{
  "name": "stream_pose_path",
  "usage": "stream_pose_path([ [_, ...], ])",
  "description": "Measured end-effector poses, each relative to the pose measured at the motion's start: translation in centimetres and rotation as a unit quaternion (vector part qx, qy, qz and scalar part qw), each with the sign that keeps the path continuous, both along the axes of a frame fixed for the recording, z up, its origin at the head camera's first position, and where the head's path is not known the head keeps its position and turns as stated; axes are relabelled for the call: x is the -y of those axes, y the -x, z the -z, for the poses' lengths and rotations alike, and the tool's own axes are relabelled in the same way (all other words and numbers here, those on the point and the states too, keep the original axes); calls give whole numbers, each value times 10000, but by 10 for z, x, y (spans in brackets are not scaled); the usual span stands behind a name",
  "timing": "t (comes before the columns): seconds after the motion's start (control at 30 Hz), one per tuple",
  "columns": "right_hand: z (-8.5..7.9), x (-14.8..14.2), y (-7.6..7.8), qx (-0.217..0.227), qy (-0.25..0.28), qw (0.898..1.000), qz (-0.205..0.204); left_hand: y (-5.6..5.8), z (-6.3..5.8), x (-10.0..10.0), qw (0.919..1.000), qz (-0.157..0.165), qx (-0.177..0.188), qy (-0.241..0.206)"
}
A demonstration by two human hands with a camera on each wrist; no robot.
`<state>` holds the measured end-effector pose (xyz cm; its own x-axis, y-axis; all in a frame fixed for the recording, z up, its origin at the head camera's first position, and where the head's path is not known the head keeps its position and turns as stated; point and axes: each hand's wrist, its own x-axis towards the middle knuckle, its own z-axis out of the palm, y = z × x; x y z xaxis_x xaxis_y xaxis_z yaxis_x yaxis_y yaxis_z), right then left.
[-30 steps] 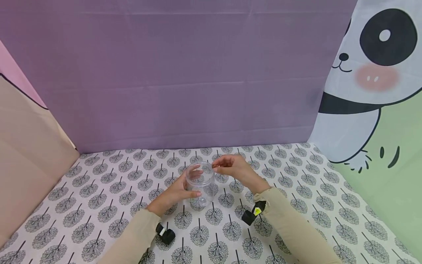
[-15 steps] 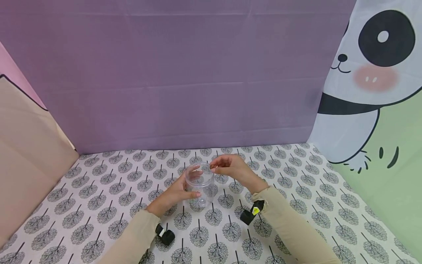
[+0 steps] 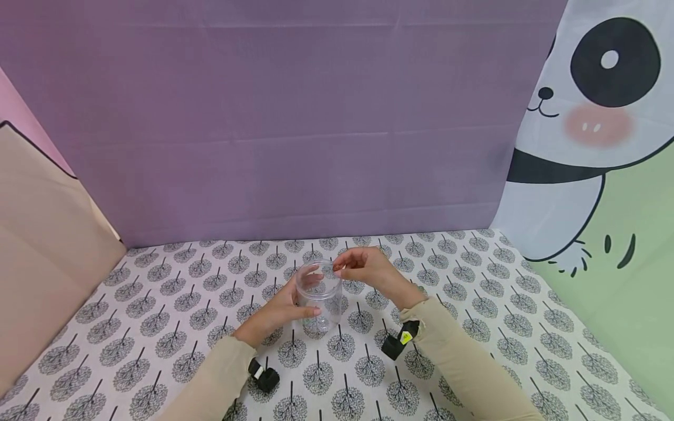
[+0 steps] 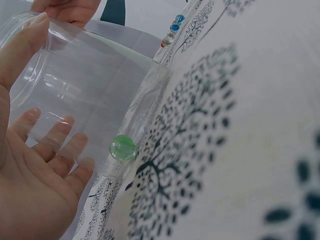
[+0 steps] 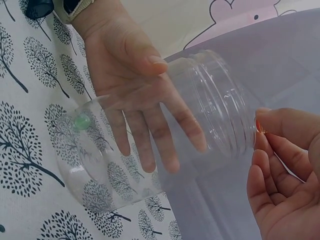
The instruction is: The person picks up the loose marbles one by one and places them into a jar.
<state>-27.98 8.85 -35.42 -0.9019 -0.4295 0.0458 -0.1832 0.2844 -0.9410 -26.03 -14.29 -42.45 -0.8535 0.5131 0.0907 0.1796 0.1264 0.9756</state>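
A clear, wide-mouthed plastic jar (image 3: 322, 298) stands upright on the patterned cloth. My left hand (image 3: 284, 307) grips its left side, thumb in front and fingers around the back. One green marble (image 4: 122, 148) lies at the bottom of the jar, seen through the wall in both wrist views. At the right edge of the jar's mouth, my right hand (image 3: 368, 272) pinches a small orange-and-clear marble (image 5: 259, 125) between thumb and forefinger; the fingers hide most of it. The other right fingers are curled.
Several loose marbles (image 4: 175, 27), blue, clear and reddish, lie on the cloth beyond the jar in the left wrist view. The tree-print cloth (image 3: 158, 351) covers the table. A purple curtain (image 3: 310, 128) hangs behind, with a panda-print sheet (image 3: 595, 204) at the right.
My right hand has shifted slightly left, its fingertips now at the jar's rim. The left hand and the jar stay nearly in place.
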Motion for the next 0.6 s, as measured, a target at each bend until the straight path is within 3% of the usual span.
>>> stream_pose_path([
  [0.6, 2, 1, -1, -5, 32, 10000, -1, -1, -1, -1, 9998, -80, -30, 203],
])
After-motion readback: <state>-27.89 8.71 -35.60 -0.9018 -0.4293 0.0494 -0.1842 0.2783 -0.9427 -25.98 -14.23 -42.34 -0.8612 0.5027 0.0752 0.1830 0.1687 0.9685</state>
